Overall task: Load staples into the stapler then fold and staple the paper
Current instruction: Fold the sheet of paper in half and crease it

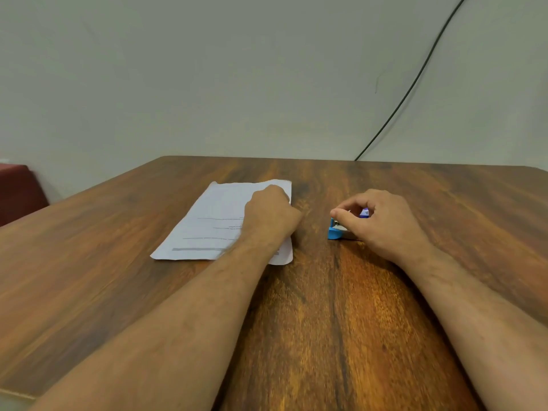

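Observation:
A white printed paper sheet [213, 223] lies flat on the wooden table [341, 321], left of centre. My left hand [271, 215] rests on the sheet's right part with its fingers curled under, out of sight. To the right, a small blue stapler [335, 231] lies on the table, its blue front end and metal part showing below my thumb. My right hand [382, 223] is curled over the stapler and pinches a small purple and white staple box [364, 213] between thumb and fingers. The rest of the stapler is hidden under this hand.
A black cable [415, 84] runs down the pale wall to the table's back edge. A dark red seat [17, 191] stands off the table's left side. Bare wood stretches in front of and between both forearms.

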